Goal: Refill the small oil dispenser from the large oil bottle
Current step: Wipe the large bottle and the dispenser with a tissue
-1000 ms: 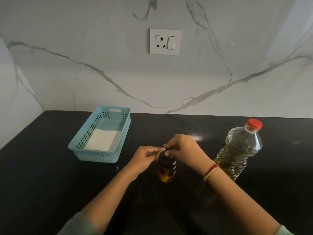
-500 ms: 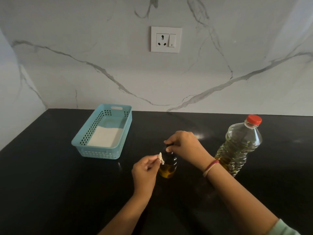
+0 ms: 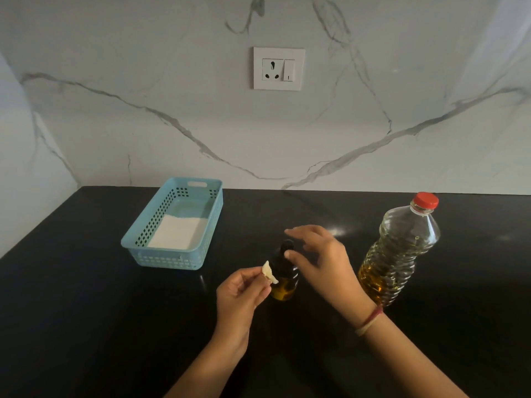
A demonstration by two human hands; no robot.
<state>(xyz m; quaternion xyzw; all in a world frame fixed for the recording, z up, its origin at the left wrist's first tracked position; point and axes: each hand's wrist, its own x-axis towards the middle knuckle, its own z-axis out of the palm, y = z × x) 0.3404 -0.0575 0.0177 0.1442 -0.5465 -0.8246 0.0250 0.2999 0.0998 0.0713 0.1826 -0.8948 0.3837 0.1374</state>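
1. The counter (image 3: 86, 311) is black, flat and shiny.
2. The small oil dispenser (image 3: 283, 272) stands upright on the counter, near the middle. It is a little round bottle of dark glass with a thin neck. A bit of yellow oil sits at the bottom.
3. The large oil bottle (image 3: 399, 248) stands on the counter just to the right of the right hand. It is see-through plastic with wavy ridges around the lower part. It has a round red cap (image 3: 425, 200) on top. Golden oil fills only the lower part.
4. The left hand (image 3: 241, 291) is curled, with the palm turned up. Its thumb and fingertips pinch a small pale piece (image 3: 270, 272) that looks crumpled. The piece is right beside the left side of the dispenser.
5. The right hand (image 3: 321, 259) is up by the dispenser's neck with loose, spread fingers and holds nothing. It is blurry, so I cannot tell if the thumb touches the neck.
6. A red and tan band (image 3: 369, 320) goes around the right wrist.
7. A light blue plastic basket (image 3: 166, 259) with little square holes sits at the back left. A flat white sheet (image 3: 176, 232) lies inside it.
8. The wall (image 3: 115, 124) is smooth white stone with grey lines, and it has a white socket (image 3: 278, 68).
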